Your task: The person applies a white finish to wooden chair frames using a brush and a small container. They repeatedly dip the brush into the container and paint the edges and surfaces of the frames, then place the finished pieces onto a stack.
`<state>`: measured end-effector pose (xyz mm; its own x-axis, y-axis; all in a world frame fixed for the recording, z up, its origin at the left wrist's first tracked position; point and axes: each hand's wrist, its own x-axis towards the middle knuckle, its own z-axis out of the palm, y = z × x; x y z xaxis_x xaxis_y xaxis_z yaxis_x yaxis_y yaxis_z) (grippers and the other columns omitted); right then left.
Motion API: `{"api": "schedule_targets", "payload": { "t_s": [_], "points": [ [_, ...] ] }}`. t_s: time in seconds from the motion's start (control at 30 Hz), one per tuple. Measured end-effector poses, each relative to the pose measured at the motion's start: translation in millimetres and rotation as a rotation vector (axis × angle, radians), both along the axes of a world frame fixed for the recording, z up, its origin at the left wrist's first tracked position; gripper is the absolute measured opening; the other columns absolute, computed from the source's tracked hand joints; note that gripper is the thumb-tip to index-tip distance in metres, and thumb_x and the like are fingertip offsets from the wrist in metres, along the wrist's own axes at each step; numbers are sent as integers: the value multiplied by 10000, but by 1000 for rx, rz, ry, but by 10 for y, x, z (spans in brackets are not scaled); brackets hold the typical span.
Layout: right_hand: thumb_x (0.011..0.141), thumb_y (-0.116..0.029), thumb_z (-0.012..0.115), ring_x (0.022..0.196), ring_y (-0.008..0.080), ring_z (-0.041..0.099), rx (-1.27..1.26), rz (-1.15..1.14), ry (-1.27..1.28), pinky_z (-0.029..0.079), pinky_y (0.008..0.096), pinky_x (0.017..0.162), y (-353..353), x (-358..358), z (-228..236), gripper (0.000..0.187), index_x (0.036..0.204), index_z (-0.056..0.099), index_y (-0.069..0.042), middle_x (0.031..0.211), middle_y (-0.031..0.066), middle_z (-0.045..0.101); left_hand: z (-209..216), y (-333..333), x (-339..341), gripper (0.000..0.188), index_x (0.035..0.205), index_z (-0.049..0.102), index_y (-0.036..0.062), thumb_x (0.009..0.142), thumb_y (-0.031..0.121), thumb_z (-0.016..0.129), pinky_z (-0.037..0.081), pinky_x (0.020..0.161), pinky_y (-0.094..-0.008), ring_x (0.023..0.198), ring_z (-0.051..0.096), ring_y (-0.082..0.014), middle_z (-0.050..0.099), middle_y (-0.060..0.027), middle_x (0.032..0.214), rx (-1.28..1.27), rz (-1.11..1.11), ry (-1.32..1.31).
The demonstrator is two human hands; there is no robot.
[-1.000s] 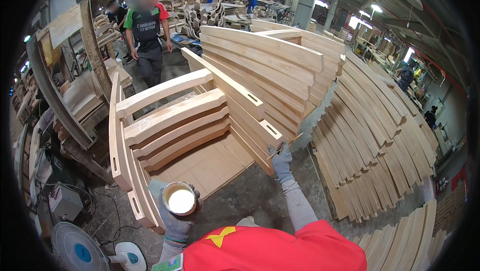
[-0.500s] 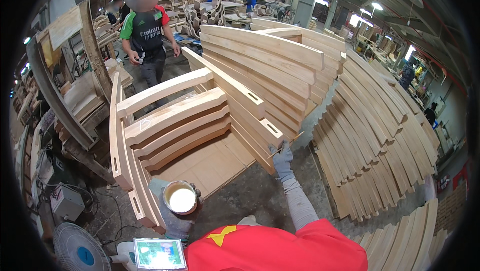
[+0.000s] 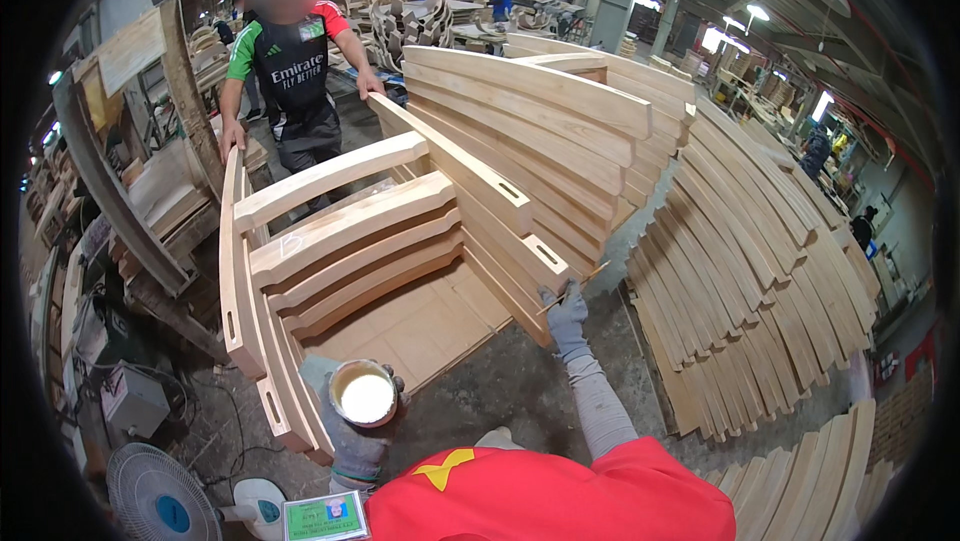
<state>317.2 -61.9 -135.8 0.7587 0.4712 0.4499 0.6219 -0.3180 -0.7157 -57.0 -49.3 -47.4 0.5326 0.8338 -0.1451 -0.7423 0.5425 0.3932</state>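
Stacked wooden frames [image 3: 335, 181] stand left of centre, the left hand [image 3: 358, 441] gripping a cup [image 3: 346, 372] of pale liquid at their near left, the right hand [image 3: 567, 321] pinching a thin stick [image 3: 597, 271], seemingly touching their near right corner

A grey, stained concrete floor [image 3: 470, 401] runs through six o'clock, carrying a white plastic fan with a blue hub [image 3: 172, 513] and a thin black cable [image 3: 238, 431], both between seven and eight o'clock. Toward seven o'clock a flat, tan sheet-like base [image 3: 400, 329], its underside hidden, bears a tall stack of pale wooden frames with curved crosspieces [image 3: 345, 211], which rises toward nine o'clock. Just past three o'clock, tiers of long, curved, pale wooden slats [image 3: 740, 286] rest on a thin tan sheet [image 3: 675, 403] at four o'clock.
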Motion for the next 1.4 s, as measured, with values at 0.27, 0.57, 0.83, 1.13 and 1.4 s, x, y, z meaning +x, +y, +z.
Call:
{"api": "schedule_targets", "payload": {
  "t_s": [0.27, 0.57, 0.83, 1.13, 1.4],
  "points": [
    [708, -363, 739, 832, 365, 610, 49, -38, -73, 475, 399, 709, 7, -15, 1, 603, 1121, 488, -2, 911, 231, 610, -104, 25, 7, 522, 1114, 517, 97, 871, 532, 365, 463, 724, -429, 903, 565, -296, 580, -120, 1024, -29, 22, 38],
    [729, -344, 724, 864, 360, 611, 65, 14, -3, 476, 393, 738, -26, -61, 101, 607, 1140, 478, 30, 966, 238, 609, -74, 51, -7, 519, 1126, 485, 41, 870, 486, 413, 454, 725, -402, 892, 551, -280, 564, -139, 1017, -24, -27, -39],
    [732, -375, 714, 796, 360, 598, 122, 95, 46, 467, 411, 694, -12, -40, 66, 611, 1142, 474, 10, 898, 200, 612, 56, -31, -27, 547, 1162, 479, 44, 851, 492, 436, 459, 753, -399, 930, 549, -284, 555, -135, 1063, -22, 28, -13],
    [729, -355, 722, 792, 327, 586, 88, 6, -66, 455, 390, 689, 77, -32, 12, 498, 1018, 510, -8, 881, 184, 592, 206, 112, -542, 573, 1221, 437, 36, 841, 464, 456, 482, 751, -426, 976, 544, -308, 524, -147, 1125, 126, 83, -111],
    [774, -369, 696, 904, 278, 536, -195, -18, -25, 441, 349, 800, -97, 55, 81, 627, 1213, 453, 7, 1012, 157, 565, 384, -319, -1319, 455, 1256, 389, 61, 831, 151, 525, 515, 727, -408, 951, 551, -293, 501, -153, 1148, 149, 547, 149]
  ]
}}
